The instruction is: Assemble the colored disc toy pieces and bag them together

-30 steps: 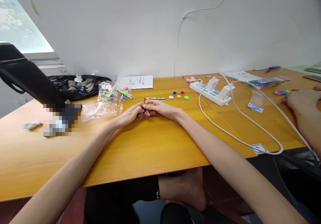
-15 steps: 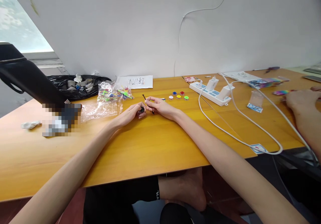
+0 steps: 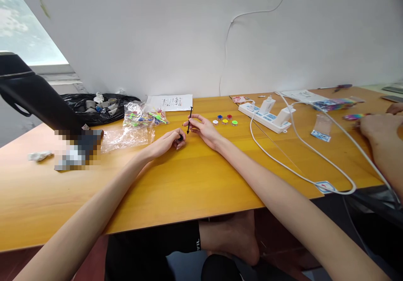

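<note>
Black stick [image 3: 189,119] pinched in right hand [image 3: 203,129]; left hand [image 3: 166,142] pinches small black piece [image 3: 180,137] beside coloured caps [image 3: 225,119].

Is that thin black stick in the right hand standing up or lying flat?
Nearly upright. The right hand pinches the black stick near its lower end, and its top leans slightly right.

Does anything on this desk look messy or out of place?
Mostly tidy. One white cable from the power strip loops over the table's front edge, where it could snag. An open black bag of scraps lies beside crumpled clear wrappers.
</note>
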### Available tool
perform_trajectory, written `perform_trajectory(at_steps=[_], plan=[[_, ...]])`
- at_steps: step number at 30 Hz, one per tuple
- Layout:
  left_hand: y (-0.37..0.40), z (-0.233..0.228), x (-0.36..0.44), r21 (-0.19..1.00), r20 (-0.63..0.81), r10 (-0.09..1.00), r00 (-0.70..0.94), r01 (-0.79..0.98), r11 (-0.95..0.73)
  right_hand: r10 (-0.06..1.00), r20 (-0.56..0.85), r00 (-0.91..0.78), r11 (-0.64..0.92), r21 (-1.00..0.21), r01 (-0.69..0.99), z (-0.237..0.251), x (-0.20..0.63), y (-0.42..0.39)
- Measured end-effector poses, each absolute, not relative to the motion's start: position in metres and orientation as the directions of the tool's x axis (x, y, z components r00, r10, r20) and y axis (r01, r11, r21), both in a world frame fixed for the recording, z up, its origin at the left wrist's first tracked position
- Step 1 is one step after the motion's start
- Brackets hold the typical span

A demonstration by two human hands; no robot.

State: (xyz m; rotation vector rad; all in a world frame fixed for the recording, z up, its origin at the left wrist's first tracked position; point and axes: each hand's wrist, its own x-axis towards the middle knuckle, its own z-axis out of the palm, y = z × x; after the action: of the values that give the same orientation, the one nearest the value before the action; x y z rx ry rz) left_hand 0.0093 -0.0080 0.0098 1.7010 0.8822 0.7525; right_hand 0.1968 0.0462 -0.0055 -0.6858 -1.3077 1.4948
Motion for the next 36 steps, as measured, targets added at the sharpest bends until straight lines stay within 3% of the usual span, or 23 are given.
perform_trajectory(at_steps=[3, 6, 9, 12, 22, 36], plan=[[-0.008, 0.01, 0.01, 0.954, 0.066, 0.843, 0.534, 0.215, -0.211, 0.934, 0.27, -0.235, 0.222, -0.952, -0.213, 0.0, 0.204, 0.051], [-0.008, 0.009, 0.01, 0.946, 0.068, 0.846, 0.529, 0.234, -0.222, 0.901, 0.407, -0.15, 0.423, -0.9, 0.103, 0.004, 0.214, 0.053], [-0.008, 0.009, 0.01, 0.937, 0.065, 0.849, 0.525, 0.26, -0.233, 0.827, 0.531, -0.183, 0.543, -0.672, 0.503, 0.002, 0.22, 0.051], [-0.007, 0.009, 0.01, 0.928, 0.069, 0.848, 0.525, 0.279, -0.247, 0.767, 0.575, -0.285, 0.586, -0.447, 0.676, -0.004, 0.221, 0.049], [-0.008, 0.008, 0.01, 0.931, 0.076, 0.843, 0.532, 0.265, -0.251, 0.698, 0.596, -0.398, 0.595, -0.172, 0.785, -0.009, 0.214, 0.064], [-0.007, 0.008, 0.01, 0.93, 0.063, 0.836, 0.545, 0.273, -0.248, 0.719, 0.59, -0.369, 0.536, -0.131, 0.834, -0.015, 0.214, 0.066]])
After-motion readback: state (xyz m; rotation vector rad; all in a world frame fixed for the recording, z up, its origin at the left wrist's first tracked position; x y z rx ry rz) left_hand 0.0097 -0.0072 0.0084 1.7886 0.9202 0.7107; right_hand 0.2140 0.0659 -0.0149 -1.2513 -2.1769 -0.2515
